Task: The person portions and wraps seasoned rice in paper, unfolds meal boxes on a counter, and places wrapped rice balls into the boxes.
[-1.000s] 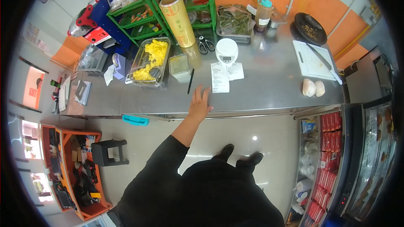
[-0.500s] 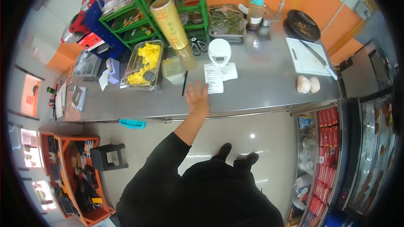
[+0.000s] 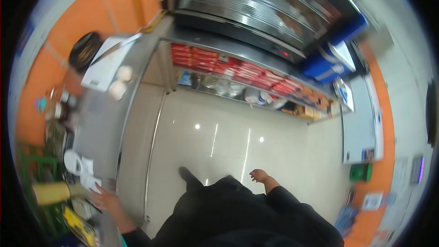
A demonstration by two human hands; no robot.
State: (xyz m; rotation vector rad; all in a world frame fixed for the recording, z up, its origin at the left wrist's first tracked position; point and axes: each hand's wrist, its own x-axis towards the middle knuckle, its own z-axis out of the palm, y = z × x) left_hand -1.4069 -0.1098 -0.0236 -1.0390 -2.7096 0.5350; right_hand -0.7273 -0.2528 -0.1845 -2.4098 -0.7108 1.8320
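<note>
At the left of the head view my left hand (image 3: 105, 198) rests at the edge of the steel counter (image 3: 98, 126), its fingers spread and holding nothing. Its fingertips are close to the printed paper slips (image 3: 89, 180), which lie by a white kitchen scale (image 3: 72, 162). My right hand (image 3: 259, 175) hangs over the floor beside my body, fingers loosely bent and apart, with nothing seen in it. A clear container of yellow food (image 3: 78, 226) and a roll of cling film (image 3: 50, 194) are blurred near my left hand.
A long knife (image 3: 109, 53) lies on a white cutting board (image 3: 99, 75), with two pale round pieces (image 3: 120, 83) alongside. Ahead stands a glass-fronted display case (image 3: 247, 7) above a shelf of red packets (image 3: 238, 71). A blue box (image 3: 329, 64) sits to its right.
My view has swung to the right, bringing the display case and shelf in front and the counter to the left. My right hand has come into view. The left stays spread at the counter.
</note>
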